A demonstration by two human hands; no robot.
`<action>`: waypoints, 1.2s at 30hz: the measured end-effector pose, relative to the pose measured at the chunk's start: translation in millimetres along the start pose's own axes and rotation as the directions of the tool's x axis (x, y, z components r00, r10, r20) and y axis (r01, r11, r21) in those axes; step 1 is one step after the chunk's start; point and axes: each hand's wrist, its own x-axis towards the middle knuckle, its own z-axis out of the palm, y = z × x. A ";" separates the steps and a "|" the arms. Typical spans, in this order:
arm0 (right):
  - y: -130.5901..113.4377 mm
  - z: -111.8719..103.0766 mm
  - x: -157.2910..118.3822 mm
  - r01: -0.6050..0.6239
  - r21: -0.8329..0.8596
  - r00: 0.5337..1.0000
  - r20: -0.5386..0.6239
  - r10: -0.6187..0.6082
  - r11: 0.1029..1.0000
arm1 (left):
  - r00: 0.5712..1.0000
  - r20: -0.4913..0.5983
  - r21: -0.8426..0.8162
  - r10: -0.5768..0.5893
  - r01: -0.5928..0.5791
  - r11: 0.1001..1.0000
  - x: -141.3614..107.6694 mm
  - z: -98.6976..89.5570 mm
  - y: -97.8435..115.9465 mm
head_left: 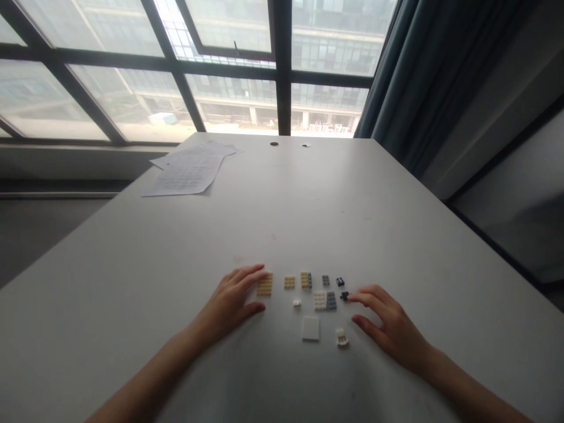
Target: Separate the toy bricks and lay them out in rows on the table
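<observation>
My left hand (240, 294) rests on the table with fingers apart, its fingertips at the edge of a tan studded toy plate (265, 285). On the other side, my right hand (383, 320) touches a small black toy piece (344, 296) with a fingertip, thumb held away. Between the hands lie a smaller tan plate (289, 282), a tan and grey pair (305, 280), a dark grey piece (325, 281), another black piece (340, 281), a white and grey pair (325, 301), a tiny white piece (296, 304), a smooth white tile (311, 328) and a white piece with brownish parts (342, 338).
The white table (291, 217) reaches toward a large window (233, 94). Printed paper sheets (189, 170) lie at its far left. Two round holes, one a dark cable hole (274, 144), are near the far edge. A blue-grey curtain (409, 100) hangs at the right.
</observation>
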 end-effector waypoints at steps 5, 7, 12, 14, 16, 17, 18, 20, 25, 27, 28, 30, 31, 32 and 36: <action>8.7 -0.7 0.8 0.002 -0.001 1.000 -0.026 -0.002 1.000 | 0.996 0.061 -0.082 0.063 -0.058 0.995 17.3 4.2 -4.0; 12.5 -2.1 -0.9 -0.003 -0.014 0.999 -0.043 0.003 1.000 | 0.997 0.047 -0.111 0.066 -0.061 0.992 21.3 5.7 -1.6; 24.6 -4.2 -5.1 -0.020 -0.028 0.997 -0.078 0.018 0.999 | 0.997 0.018 -0.139 0.070 -0.067 0.988 20.1 9.6 1.5; 29.2 -3.7 -5.9 -0.042 -0.019 0.994 -0.098 0.039 0.999 | 0.998 0.017 -0.150 0.066 -0.063 0.987 18.5 9.5 1.2; 32.8 -2.7 -6.0 -0.071 0.009 0.988 -0.134 0.071 0.997 | 0.999 0.021 -0.169 0.045 -0.041 0.985 21.6 6.2 1.5; 34.0 -2.2 -5.8 -0.089 0.030 0.984 -0.154 0.092 0.996 | 0.999 0.019 -0.180 0.033 -0.029 0.983 26.5 3.1 2.6; 34.8 -1.6 -5.4 -0.109 0.055 0.978 -0.174 0.117 0.993 | 1.000 0.011 -0.191 0.021 -0.019 0.981 34.3 -0.5 4.9; 35.5 -0.8 -4.1 -0.146 0.102 0.965 -0.206 0.164 0.984 | 1.000 -0.018 -0.211 0.009 -0.012 0.977 59.0 -7.6 14.0; 35.7 0.4 -1.2 -0.200 0.177 0.947 -0.216 0.236 0.964 | 0.996 -0.036 -0.246 0.084 -0.090 0.965 152.6 6.1 59.7; 36.5 0.8 -0.9 -0.212 0.195 0.944 -0.215 0.252 0.958 | 0.985 0.024 -0.243 0.171 -0.160 0.957 185.7 28.7 77.9; 37.1 1.0 -0.9 -0.217 0.201 0.942 -0.215 0.259 0.955 | 0.976 0.068 -0.237 0.206 -0.185 0.954 198.8 41.7 85.1; 38.6 1.7 -0.7 -0.226 0.212 0.938 -0.218 0.271 0.951 | 0.965 0.121 -0.226 0.232 -0.201 0.953 217.1 67.1 94.5; 39.1 2.1 -0.5 -0.230 0.217 0.935 -0.219 0.277 0.949 | 0.962 0.134 -0.224 0.237 -0.204 0.953 222.6 78.0 96.8; 39.5 2.5 -0.1 -0.236 0.223 0.933 -0.219 0.284 0.946 | 0.961 0.139 -0.223 0.239 -0.205 0.953 225.9 87.0 97.8; 38.2 3.4 2.8 -0.253 0.245 0.928 -0.213 0.306 0.936 | 0.961 0.131 -0.221 0.243 -0.211 0.952 225.9 103.5 94.7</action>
